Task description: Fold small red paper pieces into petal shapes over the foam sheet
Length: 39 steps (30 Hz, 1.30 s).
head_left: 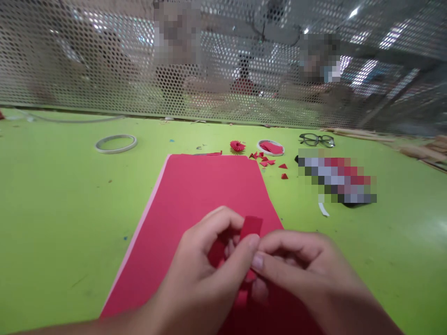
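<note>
Pinched between the fingers of both hands is a small red paper strip (252, 225), its upper end sticking up past my thumbs. My left hand (209, 260) is closed on it from the left, thumb laid across its front. My right hand (296, 260) grips its lower right edge with thumb and forefinger. The strip's lower part is mostly hidden by my fingers. Beneath both hands lies a large sheet of red paper (206, 190), with a paler edge showing along its left side.
Beyond the sheet are small folded red paper pieces (267, 162), a fan-like red paper piece (238, 146) and a round dish (283, 152) holding red paper. A tape roll (116, 144) lies left; glasses (317, 139) and a blurred-out object (335, 179) lie right. A perforated screen (216, 93) stands behind.
</note>
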{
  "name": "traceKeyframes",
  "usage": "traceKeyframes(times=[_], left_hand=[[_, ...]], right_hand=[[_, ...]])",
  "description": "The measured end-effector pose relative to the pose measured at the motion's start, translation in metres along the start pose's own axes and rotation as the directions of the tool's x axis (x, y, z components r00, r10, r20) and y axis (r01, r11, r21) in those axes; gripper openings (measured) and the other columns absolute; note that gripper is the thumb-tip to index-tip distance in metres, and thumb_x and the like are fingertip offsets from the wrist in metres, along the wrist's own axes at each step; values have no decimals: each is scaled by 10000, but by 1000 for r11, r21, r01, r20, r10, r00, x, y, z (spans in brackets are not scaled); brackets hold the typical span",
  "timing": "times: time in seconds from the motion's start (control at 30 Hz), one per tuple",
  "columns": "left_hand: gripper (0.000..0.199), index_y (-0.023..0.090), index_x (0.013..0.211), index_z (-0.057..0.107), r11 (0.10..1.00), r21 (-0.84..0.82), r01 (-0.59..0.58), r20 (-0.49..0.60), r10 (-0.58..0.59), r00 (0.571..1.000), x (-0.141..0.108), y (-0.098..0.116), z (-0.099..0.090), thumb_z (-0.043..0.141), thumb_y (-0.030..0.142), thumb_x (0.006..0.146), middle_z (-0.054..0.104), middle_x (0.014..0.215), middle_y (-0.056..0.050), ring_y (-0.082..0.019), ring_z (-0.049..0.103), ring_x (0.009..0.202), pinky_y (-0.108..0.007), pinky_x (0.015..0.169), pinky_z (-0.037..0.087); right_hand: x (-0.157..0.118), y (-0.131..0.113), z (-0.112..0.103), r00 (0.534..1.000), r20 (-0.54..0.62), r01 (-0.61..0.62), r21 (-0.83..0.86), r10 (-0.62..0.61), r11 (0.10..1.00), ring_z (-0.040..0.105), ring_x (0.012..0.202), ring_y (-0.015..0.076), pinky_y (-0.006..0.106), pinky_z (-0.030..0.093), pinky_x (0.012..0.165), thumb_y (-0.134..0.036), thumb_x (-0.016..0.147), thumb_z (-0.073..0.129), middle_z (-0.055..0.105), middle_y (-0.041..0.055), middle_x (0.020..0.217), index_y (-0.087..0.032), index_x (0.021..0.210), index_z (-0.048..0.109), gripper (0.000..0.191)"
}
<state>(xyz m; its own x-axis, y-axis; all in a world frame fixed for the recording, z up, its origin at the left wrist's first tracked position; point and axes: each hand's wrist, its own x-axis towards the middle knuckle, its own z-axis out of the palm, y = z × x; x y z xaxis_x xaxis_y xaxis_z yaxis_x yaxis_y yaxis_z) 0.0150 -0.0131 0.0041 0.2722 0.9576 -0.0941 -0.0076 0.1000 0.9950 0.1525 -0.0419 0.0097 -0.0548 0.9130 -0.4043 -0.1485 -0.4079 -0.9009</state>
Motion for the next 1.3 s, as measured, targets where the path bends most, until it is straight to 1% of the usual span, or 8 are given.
traceKeyframes(times=[0.3,0.57,0.77,0.87,0.97,1.07,1.23,1.3], left_hand=[[238,189,518,512,974,-177,142,-35,-151,988,5,2,-4,682,156,681,543,460,77,-74,514,420,-155,419,429],[276,225,563,452,971,-80,224,32,-222,975,1,1,-6,662,303,727,466,404,87,-87,432,361,-175,368,335],[196,200,654,570,995,103,11,52,-17,999,4,-1,-10,578,250,843,554,571,49,-118,506,542,-207,526,428],[195,211,651,541,986,156,-60,-4,62,998,7,-7,-13,581,223,842,535,583,60,-120,494,555,-203,529,420],[214,210,625,523,980,173,-96,-65,109,992,9,-11,-13,578,216,831,496,569,69,-113,456,546,-192,519,407],[203,207,623,526,990,126,-70,-57,78,995,8,-11,-12,585,224,817,510,562,68,-107,460,528,-186,493,404],[230,201,574,520,1000,-11,22,-48,-23,999,7,-7,-11,607,227,785,487,466,91,-70,396,414,-163,402,338],[220,184,551,559,1000,-13,-9,-82,8,997,7,-6,-11,626,205,760,504,475,83,-66,423,436,-146,411,354]], right_hand=[[4,5,-5,991,20,131,-300,-131,945,612,506,136,234,496,507,-266,756,687,648,-15,521,-208,585,676,181],[11,8,-11,984,175,43,10,-44,999,595,477,73,154,497,512,-186,741,745,637,-67,492,-207,675,700,83],[12,12,-11,980,194,42,-44,-33,998,566,437,78,170,495,491,-205,738,728,622,-62,484,-211,631,645,135],[15,12,-15,966,165,240,-291,-199,926,603,465,109,190,507,476,-245,857,614,629,-40,516,-213,662,639,200],[17,11,-21,688,266,645,-651,-675,400,675,618,149,227,542,581,-93,886,562,721,17,696,-188,805,675,168],[17,11,-24,360,515,703,-698,-778,-137,717,737,189,275,547,671,-56,912,552,777,71,871,-151,912,706,181],[12,10,-21,308,540,721,-669,-784,-178,716,579,183,297,507,537,-99,1017,331,772,64,667,-187,674,718,525],[9,8,-20,397,525,708,-697,-753,-113,728,610,186,286,532,569,-82,985,408,780,69,693,-186,691,728,447]])
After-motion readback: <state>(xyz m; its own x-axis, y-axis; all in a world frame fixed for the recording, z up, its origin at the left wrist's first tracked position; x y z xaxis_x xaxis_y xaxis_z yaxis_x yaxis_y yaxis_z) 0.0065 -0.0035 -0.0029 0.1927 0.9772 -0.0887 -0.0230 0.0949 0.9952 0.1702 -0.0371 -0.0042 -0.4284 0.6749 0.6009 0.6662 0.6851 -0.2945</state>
